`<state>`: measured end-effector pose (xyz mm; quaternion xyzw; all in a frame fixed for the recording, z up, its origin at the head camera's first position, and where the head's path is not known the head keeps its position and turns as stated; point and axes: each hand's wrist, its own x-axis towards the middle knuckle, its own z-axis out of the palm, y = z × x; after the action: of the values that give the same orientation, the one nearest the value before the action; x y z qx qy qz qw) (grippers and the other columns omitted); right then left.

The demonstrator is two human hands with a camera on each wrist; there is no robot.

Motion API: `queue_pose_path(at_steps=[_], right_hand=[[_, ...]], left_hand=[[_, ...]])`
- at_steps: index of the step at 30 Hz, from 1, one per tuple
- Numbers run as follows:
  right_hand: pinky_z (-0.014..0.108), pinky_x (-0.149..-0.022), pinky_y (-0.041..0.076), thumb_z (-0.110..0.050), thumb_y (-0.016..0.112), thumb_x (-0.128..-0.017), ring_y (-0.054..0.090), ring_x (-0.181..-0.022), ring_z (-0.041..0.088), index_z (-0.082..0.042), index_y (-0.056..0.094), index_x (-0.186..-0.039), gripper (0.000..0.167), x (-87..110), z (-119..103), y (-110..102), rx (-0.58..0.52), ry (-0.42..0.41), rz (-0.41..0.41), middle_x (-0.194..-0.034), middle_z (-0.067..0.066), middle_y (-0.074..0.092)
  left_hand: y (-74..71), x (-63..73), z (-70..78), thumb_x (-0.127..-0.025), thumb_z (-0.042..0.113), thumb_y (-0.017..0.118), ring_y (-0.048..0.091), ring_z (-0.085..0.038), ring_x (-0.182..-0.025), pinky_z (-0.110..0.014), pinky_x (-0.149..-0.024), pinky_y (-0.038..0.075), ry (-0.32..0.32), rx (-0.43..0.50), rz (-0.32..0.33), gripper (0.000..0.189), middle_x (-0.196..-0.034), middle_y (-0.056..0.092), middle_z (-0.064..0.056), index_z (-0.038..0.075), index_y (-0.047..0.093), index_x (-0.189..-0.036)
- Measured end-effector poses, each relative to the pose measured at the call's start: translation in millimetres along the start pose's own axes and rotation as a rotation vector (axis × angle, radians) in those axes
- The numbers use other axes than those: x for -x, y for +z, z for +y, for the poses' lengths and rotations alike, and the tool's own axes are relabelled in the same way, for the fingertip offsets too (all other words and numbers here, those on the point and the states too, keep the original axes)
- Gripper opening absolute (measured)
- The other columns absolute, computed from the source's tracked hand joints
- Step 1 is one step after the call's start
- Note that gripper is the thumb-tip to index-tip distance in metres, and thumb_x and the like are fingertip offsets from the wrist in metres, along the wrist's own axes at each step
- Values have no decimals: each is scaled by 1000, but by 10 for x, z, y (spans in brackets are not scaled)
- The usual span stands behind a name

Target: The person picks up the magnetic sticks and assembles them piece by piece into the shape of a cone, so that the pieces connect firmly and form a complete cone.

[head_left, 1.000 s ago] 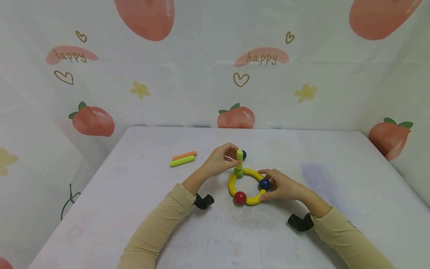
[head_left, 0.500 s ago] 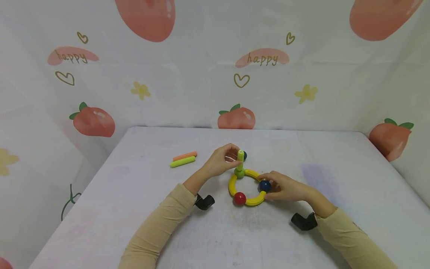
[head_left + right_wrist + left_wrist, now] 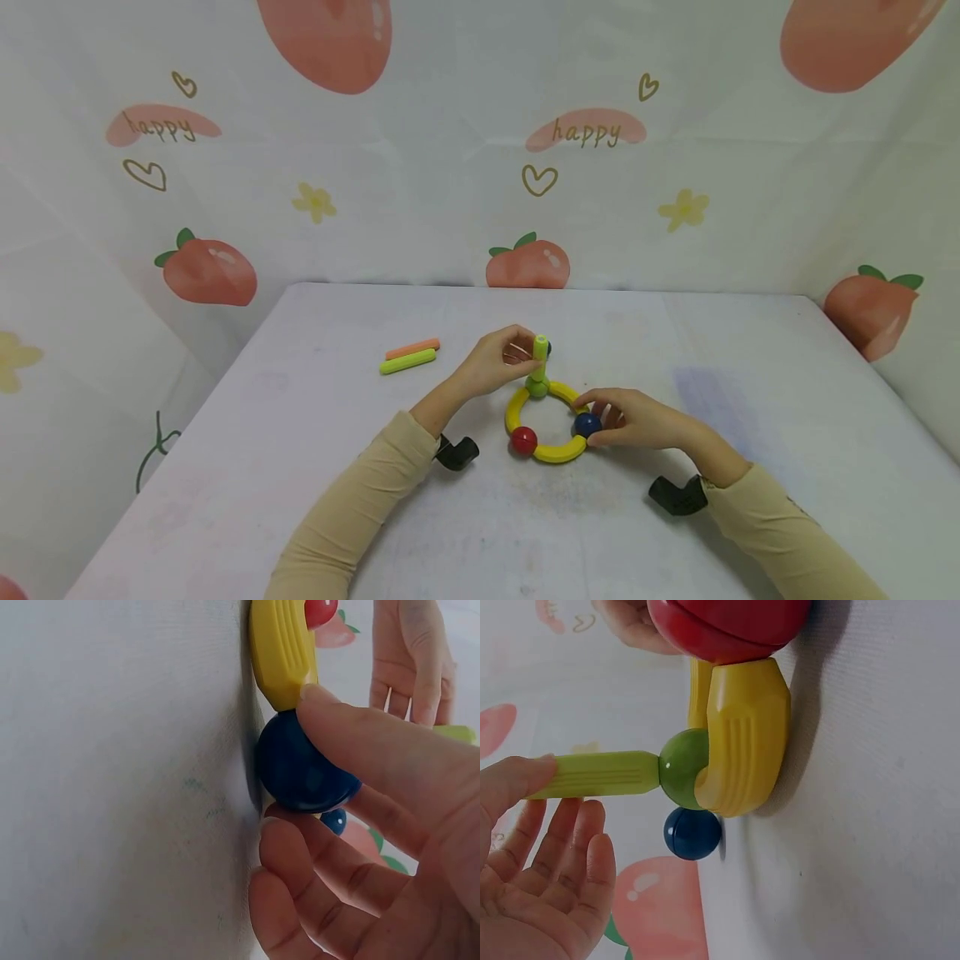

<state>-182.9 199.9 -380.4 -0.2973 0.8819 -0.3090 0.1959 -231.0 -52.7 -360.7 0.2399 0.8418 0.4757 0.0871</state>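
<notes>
On the table lies a ring of yellow curved sticks (image 3: 558,453) joined by balls. The red ball (image 3: 523,441) is at the near left, a dark blue ball (image 3: 587,425) at the right, and the green ball (image 3: 537,387) at the far side. A straight light-green stick (image 3: 540,348) stands upright on the green ball. My left hand (image 3: 495,360) pinches this stick near its top between thumb and fingers. My right hand (image 3: 643,417) holds the blue ball, its thumb (image 3: 330,712) lying where ball and yellow stick meet and its fingers curled at the other side.
Another blue ball (image 3: 692,834) sits on the table behind the upright stick, mostly hidden in the head view. An orange stick (image 3: 412,348) and a yellow-green stick (image 3: 407,362) lie side by side to the left. A patterned cloth (image 3: 420,208) hangs behind the table.
The ring has turned slightly clockwise: the red ball moved left and the held blue ball came nearer. The upright stick shifted a little right, with my left hand still pinching it.
</notes>
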Motion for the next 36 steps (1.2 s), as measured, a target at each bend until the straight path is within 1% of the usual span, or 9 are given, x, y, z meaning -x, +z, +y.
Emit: queue_pose_path(at_steps=[5, 12, 16, 19, 23, 26, 32, 36], right_hand=[[20, -69, 49, -29, 70, -83, 57, -78, 10, -9, 55, -120, 45, -8, -10, -3, -2, 25, 2, -100, 8, 61], [21, -67, 48, -33, 72, -81, 56, -75, 9, -11, 56, -117, 46, -8, 4, 10, -4, 36, 17, -94, 5, 62], [20, -66, 48, -34, 73, -80, 56, -72, 7, -11, 55, -115, 46, -5, 20, 20, -4, 27, 25, -90, 3, 62], [20, -65, 47, -35, 73, -79, 54, -69, 7, -10, 54, -113, 46, -4, 19, 27, -6, 25, 31, -87, 1, 61], [20, -60, 44, -34, 74, -77, 50, -64, 6, -9, 53, -109, 46, -9, 7, 40, -8, 19, 45, -79, -1, 56], [19, -57, 41, -32, 75, -77, 47, -62, 5, -8, 52, -107, 44, -19, -1, 51, -17, 11, 52, -74, -1, 52], [18, -55, 37, -31, 75, -77, 44, -61, 4, -7, 53, -102, 41, -32, -18, 71, -31, 9, 66, -70, -3, 48], [18, -53, 35, -31, 75, -77, 42, -58, 3, -7, 53, -99, 39, -26, -36, 82, -34, 8, 81, -67, -4, 46]], left_hand=[[-32, 19, -57, -87, 14, 65, 61, -21, -101, -28, -89, 51, -2, -13, 1, 28, -111, 63, -10, 6, 56, -113], [-131, 73, -174, -87, 16, 65, 62, -21, -98, -29, -88, 52, -4, -49, 27, 29, -107, 64, -10, 4, 57, -112], [-201, 100, -249, -87, 15, 65, 62, -22, -97, -30, -88, 52, -17, -53, 42, 30, -107, 65, -11, 2, 58, -113], [-258, 122, -291, -86, 16, 66, 62, -22, -97, -30, -88, 52, -39, -48, 55, 30, -106, 65, -11, 2, 58, -112], [-342, 154, -347, -86, 15, 66, 62, -23, -97, -32, -88, 52, -60, -31, 79, 31, -106, 64, -12, 1, 58, -112], [-409, 182, -392, -86, 14, 66, 62, -25, -98, -33, -88, 52, -62, -29, 104, 31, -107, 64, -14, 0, 58, -112], [-573, 237, -466, -86, 12, 65, 63, -28, -98, -36, -89, 51, -75, -39, 155, 30, -107, 64, -17, -2, 59, -111], [-702, 265, -537, -86, 14, 65, 63, -29, -100, -36, -90, 50, -108, -60, 176, 31, -109, 64, -17, -2, 58, -113]])
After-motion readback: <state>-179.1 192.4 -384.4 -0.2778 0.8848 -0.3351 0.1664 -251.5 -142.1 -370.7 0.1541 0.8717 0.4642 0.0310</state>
